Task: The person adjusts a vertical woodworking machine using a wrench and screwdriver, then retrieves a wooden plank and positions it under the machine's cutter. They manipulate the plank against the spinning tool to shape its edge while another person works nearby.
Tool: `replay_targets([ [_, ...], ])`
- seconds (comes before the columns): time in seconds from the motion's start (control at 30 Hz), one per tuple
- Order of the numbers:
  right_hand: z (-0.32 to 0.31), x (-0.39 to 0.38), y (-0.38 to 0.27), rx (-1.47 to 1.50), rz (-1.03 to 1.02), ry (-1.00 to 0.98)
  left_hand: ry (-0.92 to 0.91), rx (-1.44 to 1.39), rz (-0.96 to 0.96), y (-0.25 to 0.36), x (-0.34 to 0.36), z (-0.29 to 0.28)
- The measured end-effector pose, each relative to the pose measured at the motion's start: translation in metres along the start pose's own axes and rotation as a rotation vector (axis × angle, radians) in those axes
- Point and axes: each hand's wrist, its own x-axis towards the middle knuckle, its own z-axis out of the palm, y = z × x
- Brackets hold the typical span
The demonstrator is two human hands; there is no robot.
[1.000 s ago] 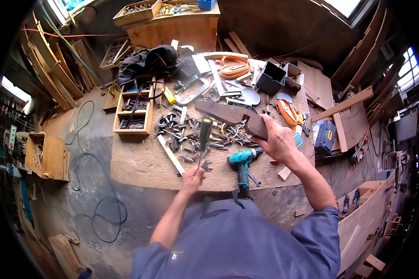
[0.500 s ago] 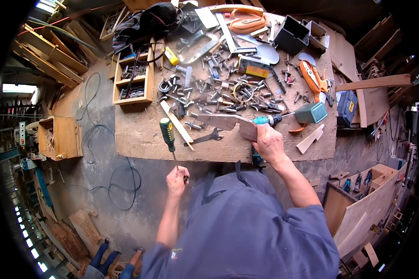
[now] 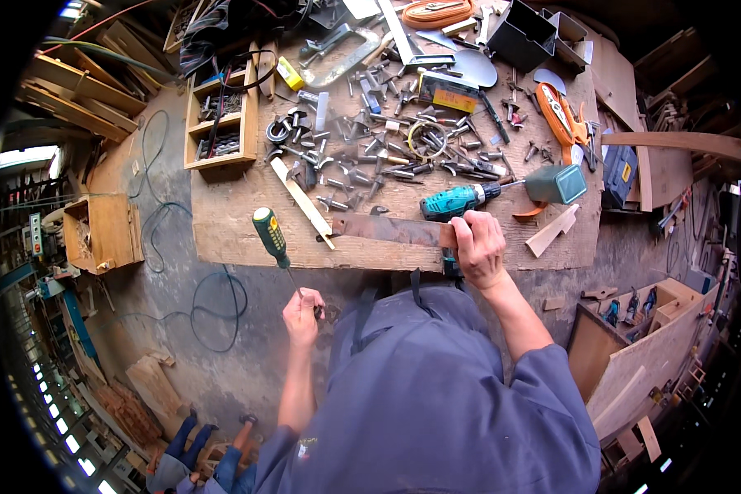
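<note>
My left hand (image 3: 303, 316), in front of the table's near edge, is closed round the shaft of a screwdriver (image 3: 269, 235); its green and yellow handle points up. My right hand (image 3: 480, 249) grips the right end of a long, rusty brown flat blade (image 3: 391, 231) held level over the near edge of the table. Just beyond that hand lies a teal cordless drill (image 3: 451, 202), its bit reaching toward a green translucent box (image 3: 556, 184). The blade mostly hides a wrench (image 3: 379, 210). Left of the blade's tip lies a pale wooden strip (image 3: 301, 202).
Loose router bits and bolts (image 3: 387, 152) cover the middle of the worktable (image 3: 239, 222). A divided wooden box (image 3: 222, 123) sits at left, orange-handled pliers (image 3: 560, 119) at right. A cable (image 3: 237, 309) loops over the floor. Other people (image 3: 191, 453) are at lower left.
The blade has come down and nearer the table's front edge, now covering most of the wrench and uncovering the drill. My left hand and the screwdriver have shifted slightly left.
</note>
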Motion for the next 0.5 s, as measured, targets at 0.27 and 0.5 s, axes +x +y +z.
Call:
replay_targets([
  [0.27, -0.001, -0.006, 0.000, -0.025, 0.053, -0.045, -0.029, 0.007, 0.001, -0.005, 0.000, 0.000],
  [0.5, 0.002, -0.017, -0.001, -0.048, 0.119, -0.109, -0.016, -0.029, -0.007, -0.009, -0.004, 0.000],
])
